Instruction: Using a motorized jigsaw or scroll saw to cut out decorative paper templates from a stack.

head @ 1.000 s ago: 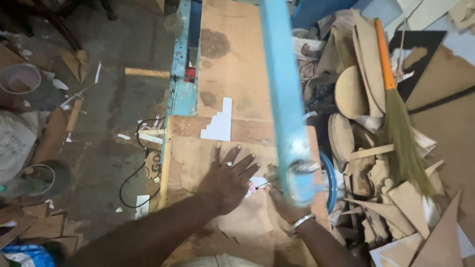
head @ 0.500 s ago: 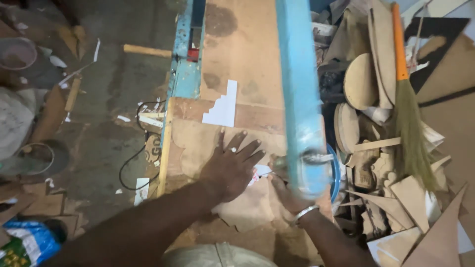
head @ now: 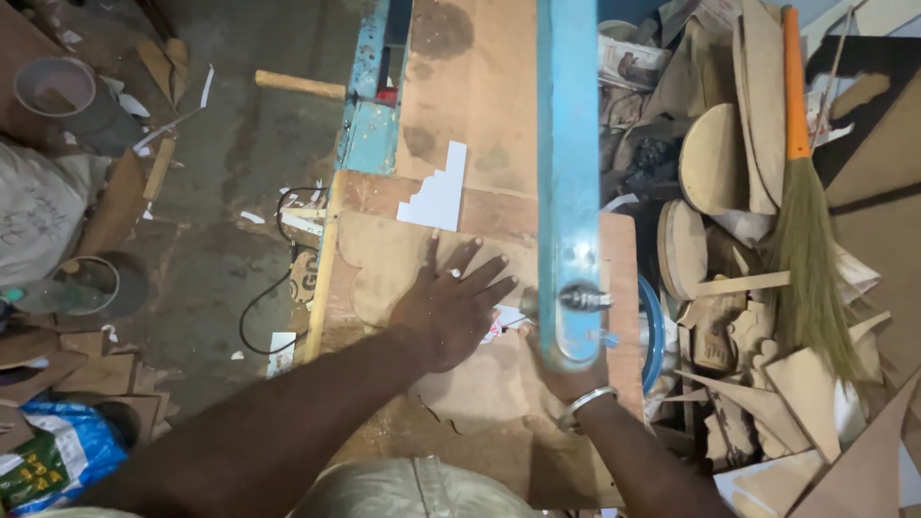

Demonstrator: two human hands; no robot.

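the big wooden table [head: 480, 86] holds a thin board [head: 384, 259] with wavy edges, lying under both my hands. its long side runs away from me. my left hand [head: 451, 307] presses flat, fingers wide. my right hand [head: 566, 374] hides under the blue saw arm [head: 568, 173], so i cannot tell its grip.

The left hand [head: 451, 312] was laid flat, palm down, with its fingers [head: 477, 257] spread and pointed away from the body, the bare forearm stretched in from the lower left. The right hand [head: 566, 374] was largely hidden, only its wrist, ringed by a metal bangle, being seen; its grip could not be told.
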